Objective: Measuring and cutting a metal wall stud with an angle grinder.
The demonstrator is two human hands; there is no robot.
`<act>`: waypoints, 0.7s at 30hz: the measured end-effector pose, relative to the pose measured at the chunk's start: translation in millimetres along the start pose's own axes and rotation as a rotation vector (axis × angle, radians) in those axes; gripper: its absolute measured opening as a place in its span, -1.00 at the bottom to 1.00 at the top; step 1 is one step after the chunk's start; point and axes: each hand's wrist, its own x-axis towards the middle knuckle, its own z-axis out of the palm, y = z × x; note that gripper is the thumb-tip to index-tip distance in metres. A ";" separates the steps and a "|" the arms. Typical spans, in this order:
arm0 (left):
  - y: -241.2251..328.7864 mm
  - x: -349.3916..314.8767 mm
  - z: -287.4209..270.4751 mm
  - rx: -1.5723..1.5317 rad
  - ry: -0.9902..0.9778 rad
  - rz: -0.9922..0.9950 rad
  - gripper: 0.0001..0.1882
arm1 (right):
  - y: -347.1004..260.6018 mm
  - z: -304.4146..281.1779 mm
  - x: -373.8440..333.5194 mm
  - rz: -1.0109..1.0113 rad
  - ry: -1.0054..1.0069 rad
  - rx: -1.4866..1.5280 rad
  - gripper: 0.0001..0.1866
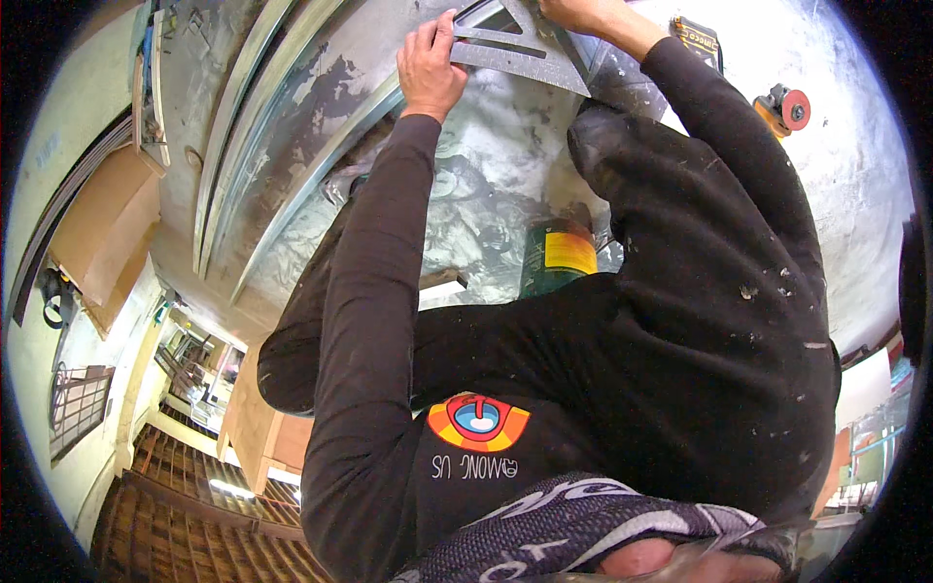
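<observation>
At the top of the head view my left hand (431,66) is closed on the corner of a grey metal triangular square (525,66), thumb along its edge. Beneath that hand runs the end of a long metal bar (326,180). My right hand (586,14) is at the upper rim, above the square's far side. Its fingers look curled, but the picture's edge cuts them off, so what they hold does not show.
Long metal profiles (228,126) lie to the left. A can with a yellow label (569,251) stands between my legs, near a short offcut (444,283). Farther right are an angle grinder (780,110) and a black-and-yellow box (697,41).
</observation>
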 end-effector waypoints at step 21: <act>-4.0 -18.1 -2.3 0.024 -0.035 0.018 -0.19 | 36.4 -33.6 -26.6 -0.303 0.167 -0.557 -0.62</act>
